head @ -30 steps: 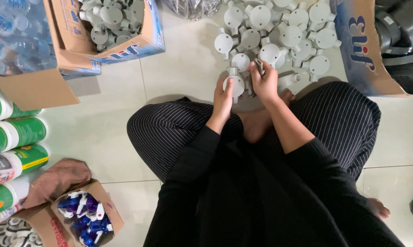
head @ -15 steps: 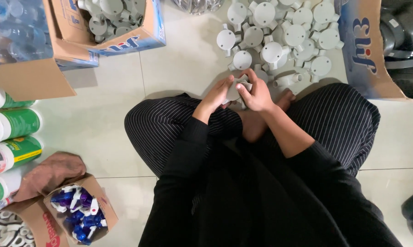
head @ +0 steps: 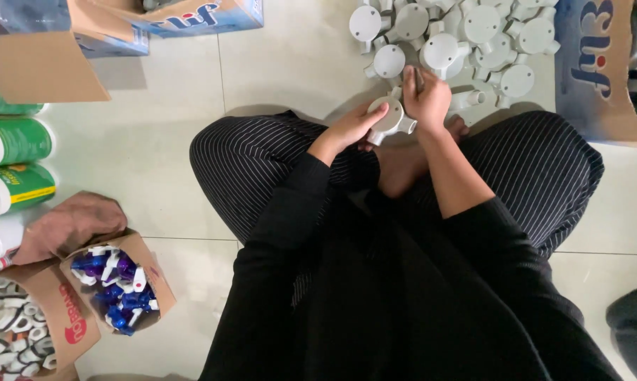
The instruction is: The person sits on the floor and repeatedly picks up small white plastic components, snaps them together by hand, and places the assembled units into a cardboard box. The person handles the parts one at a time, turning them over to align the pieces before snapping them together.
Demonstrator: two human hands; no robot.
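Observation:
I sit cross-legged on a tiled floor in dark striped trousers. My left hand (head: 351,130) grips a grey round plastic junction box (head: 387,117) by its side, above my shins. My right hand (head: 425,99) is closed around a thin dark tool (head: 418,77) and rests on top of the same box. Just beyond my hands lies a pile of several more grey round junction boxes (head: 459,39), spread over the floor.
A cardboard flap (head: 600,70) lies at the right of the pile. Cardboard boxes (head: 86,35) stand at the upper left. Green and white bottles (head: 11,141) lie along the left edge. A small carton of blue and white caps (head: 114,289) sits lower left beside a brown cloth (head: 68,226).
The view has shifted and the pile now sits higher in view. My hands stay together on the same junction box, with the right hand now on top holding the tool.

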